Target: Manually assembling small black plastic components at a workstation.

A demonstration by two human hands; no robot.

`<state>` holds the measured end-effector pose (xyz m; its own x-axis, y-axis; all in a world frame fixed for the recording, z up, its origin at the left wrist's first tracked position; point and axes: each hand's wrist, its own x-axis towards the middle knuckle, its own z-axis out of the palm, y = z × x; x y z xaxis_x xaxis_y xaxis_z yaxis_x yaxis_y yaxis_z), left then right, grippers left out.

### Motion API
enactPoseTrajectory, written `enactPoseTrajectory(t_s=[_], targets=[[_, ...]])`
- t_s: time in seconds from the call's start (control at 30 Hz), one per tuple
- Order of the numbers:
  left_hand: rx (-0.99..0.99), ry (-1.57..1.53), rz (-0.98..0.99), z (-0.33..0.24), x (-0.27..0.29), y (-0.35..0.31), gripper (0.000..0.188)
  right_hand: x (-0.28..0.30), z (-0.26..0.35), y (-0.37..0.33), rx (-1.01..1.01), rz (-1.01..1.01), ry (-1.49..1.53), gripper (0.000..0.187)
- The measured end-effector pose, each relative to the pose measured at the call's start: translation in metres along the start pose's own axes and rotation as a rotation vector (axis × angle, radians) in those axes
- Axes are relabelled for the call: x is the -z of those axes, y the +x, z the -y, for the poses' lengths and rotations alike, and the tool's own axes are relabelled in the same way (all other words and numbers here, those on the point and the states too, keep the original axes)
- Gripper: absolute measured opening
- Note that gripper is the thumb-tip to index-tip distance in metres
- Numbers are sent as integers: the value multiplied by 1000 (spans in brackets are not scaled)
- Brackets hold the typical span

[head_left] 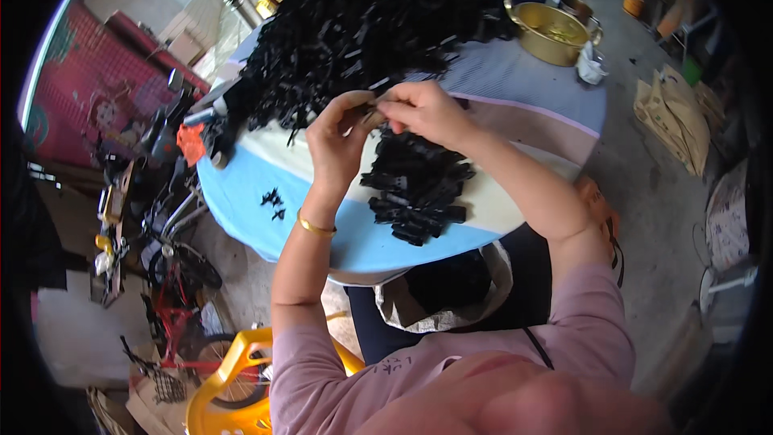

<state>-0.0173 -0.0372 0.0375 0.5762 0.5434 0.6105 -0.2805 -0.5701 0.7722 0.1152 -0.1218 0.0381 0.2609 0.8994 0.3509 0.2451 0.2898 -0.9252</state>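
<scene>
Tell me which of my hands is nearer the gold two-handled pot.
Right. Your right hand is to the left of the gold two-handled pot and closer to your body; your left hand is farther left, beyond the right one.

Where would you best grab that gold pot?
Probably by both looped handles, one hand coming from each side, as they stick out from opposite sides of the rim. The gold pot stands open and upright with something inside, so keep it level.
</scene>
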Motion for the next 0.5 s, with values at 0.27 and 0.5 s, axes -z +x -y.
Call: enactPoseTrajectory(t_s=[0.27, 0.5], targets=[[-181, 467, 46, -1, -25, -12, 68, 12, -1, -6, 365, -165, -271, 30], [49, -231, 139, -14, -4, 4, 57, 34, 11, 8, 150, 43, 174, 16]])
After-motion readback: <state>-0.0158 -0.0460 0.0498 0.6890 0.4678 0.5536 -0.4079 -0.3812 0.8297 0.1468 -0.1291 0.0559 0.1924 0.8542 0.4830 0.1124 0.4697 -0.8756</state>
